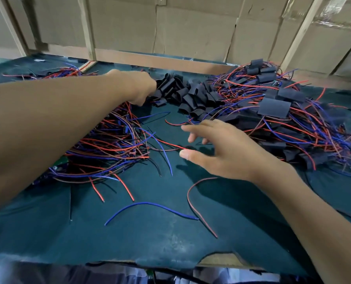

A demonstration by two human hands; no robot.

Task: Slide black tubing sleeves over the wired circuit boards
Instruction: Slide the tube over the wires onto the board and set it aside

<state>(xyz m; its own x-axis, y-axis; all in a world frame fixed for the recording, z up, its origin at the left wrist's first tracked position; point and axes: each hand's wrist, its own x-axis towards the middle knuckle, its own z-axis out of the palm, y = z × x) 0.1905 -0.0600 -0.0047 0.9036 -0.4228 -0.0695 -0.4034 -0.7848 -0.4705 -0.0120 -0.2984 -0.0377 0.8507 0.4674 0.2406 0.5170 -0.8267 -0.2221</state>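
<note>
Two hands: right point(230, 152) spread, left point(137, 87) among sleeves point(187, 95).

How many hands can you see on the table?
2. The left hand reaches far back into the pile of black sleeves. The right hand hovers open over the green mat, near the middle. No others show.

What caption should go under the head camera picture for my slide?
Left hand reaches into the pile of black sleeves while the open right hand hovers over loose wires.
</note>
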